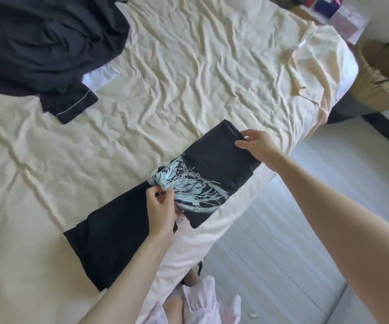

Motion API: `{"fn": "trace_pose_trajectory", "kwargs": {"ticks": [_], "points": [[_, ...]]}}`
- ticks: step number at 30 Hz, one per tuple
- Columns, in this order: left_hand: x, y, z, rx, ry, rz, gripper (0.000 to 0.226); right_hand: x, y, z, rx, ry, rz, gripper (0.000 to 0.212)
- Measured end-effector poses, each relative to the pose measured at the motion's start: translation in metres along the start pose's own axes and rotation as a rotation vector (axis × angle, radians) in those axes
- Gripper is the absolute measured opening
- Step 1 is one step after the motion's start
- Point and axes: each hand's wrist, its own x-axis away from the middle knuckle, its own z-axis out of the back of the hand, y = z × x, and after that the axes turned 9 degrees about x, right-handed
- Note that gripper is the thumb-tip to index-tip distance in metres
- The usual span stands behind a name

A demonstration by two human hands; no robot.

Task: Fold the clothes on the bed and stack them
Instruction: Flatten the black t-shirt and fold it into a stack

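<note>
We are working on the black printed shirt (pixel 188 190), lying as a long folded strip along the near edge of the bed (pixel 188 66), and judging by its shape we are midway through folding it. Our left hand (pixel 162 206) is pinching the cloth beside the pale print, fingers (pixel 152 189) curled on it. Farther along the shirt, our right hand (pixel 255 142) is gripping its far end, arm stretched out. Next we are likely needing to bring that end over. Beyond the shirt, a dark heap of clothes (pixel 48 47) is waiting unfolded.
</note>
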Motion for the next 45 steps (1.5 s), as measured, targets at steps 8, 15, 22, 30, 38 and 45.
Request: {"fn": "trace_pose_trajectory", "kwargs": {"ticks": [8, 15, 22, 30, 38, 45], "points": [[-0.035, -0.013, -0.001, -0.377, 0.079, -0.226, 0.026, -0.065, 0.02, -0.04, 0.064, 0.002, -0.053, 0.031], [-0.037, -0.018, -0.002, -1.42, -0.181, -0.953, 0.064, -0.023, 0.049, -0.091, 0.748, 0.241, 0.464, 0.044], [-0.058, -0.015, -0.006, -1.784, -0.453, -0.536, 0.069, -0.001, 0.056, -0.093, 0.853, 0.068, 0.312, 0.052], [0.018, 0.03, 0.042, -1.548, -0.608, -0.796, 0.047, 0.148, 0.04, -0.08, 0.646, 0.187, 0.248, 0.054], [0.111, 0.035, 0.089, -1.328, -0.744, -0.834, 0.045, 0.291, 0.036, -0.077, 0.437, 0.34, 0.183, 0.052], [0.173, 0.035, 0.141, -1.307, -0.634, -0.981, 0.046, 0.378, 0.036, -0.088, 0.639, 0.353, 0.357, 0.053]]}}
